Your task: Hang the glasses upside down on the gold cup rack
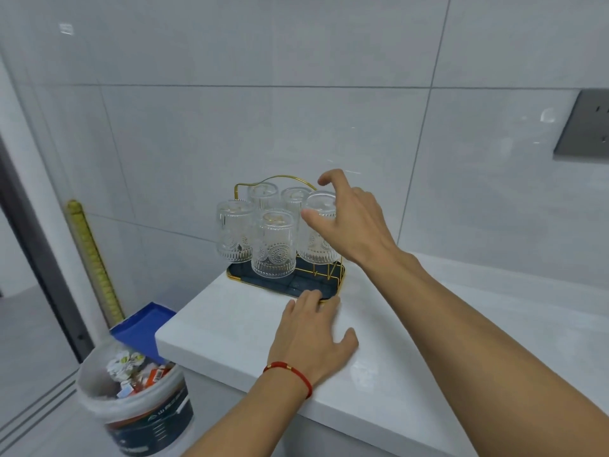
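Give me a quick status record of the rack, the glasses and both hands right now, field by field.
rack: gold wire rack with dark tray, at the counter corner by the tiled wall
glasses on rack: five, all upside down
glasses off rack: none visible
right hand: right hand open, fingers around the rightmost glass, thumb on it; grip not closed
left hand: left hand flat on the counter, fingertips at the tray's front edge
floor, left: bucket of rubbish
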### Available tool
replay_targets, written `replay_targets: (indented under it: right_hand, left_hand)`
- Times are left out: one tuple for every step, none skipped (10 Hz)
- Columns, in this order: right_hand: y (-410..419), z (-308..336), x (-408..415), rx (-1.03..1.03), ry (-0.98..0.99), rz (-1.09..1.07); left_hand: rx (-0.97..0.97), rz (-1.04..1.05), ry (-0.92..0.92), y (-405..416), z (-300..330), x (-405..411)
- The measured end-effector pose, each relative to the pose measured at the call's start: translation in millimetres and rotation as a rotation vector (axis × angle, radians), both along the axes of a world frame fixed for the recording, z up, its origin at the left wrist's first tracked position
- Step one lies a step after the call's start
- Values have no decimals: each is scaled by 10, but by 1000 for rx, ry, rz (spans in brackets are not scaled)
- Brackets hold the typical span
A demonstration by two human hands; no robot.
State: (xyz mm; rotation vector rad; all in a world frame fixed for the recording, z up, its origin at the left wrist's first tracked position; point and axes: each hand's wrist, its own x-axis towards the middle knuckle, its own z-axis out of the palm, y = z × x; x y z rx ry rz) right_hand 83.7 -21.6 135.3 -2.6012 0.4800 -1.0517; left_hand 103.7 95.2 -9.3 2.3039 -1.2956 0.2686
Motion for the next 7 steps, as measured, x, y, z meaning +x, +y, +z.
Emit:
replay_targets:
  right_hand:
    - [-6, -103, 65, 16, 42, -15]
    - [-6, -190, 85, 83, 40, -38]
    - [18, -246, 88, 122, 42, -60]
    - [44, -274, 74, 150, 47, -86]
    - [90, -348, 31, 181, 43, -97]
    - [110, -457, -59, 194, 34, -65]
    - [112, -556, -196, 210, -13, -18]
  left_hand:
    - [-1, 3, -14, -7, -19, 2]
    - [-21, 6, -13, -15, -19, 1]
    - [-24, 7, -13, -19, -21, 4]
    - [-29, 1, -3, -9, -13, 0]
    - [-55, -14, 19, 14, 9, -17]
    - [-107, -44, 44, 18, 28, -36]
    - [-152, -71, 62, 51, 59, -65]
